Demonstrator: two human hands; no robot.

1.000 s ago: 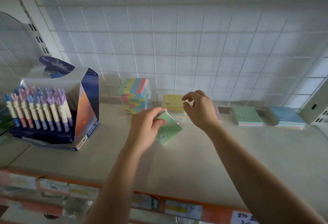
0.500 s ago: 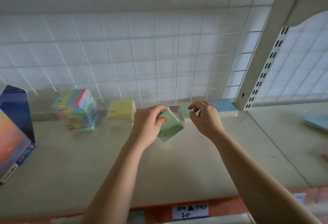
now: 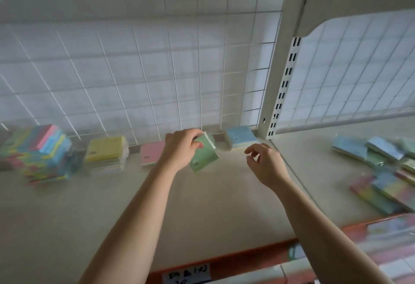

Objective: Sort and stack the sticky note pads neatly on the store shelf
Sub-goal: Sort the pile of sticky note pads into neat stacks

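While the left grip [image 3: 179,150] pinches a green pad [image 3: 205,158], the right grip [image 3: 267,164] hovers loosely spread.

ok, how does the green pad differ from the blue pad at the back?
The green pad is tilted, gripped by the left hand, off the shelf; the blue pad lies flat on the shelf by the back grid, untouched. Colours differ: green versus blue. Both look like similar square pads.

Glossy clear plastic wrap on green pad [image 3: 204,156], matt smooth shelf [image 3: 202,211], prob. painted-metal wire grid [image 3: 198,70]
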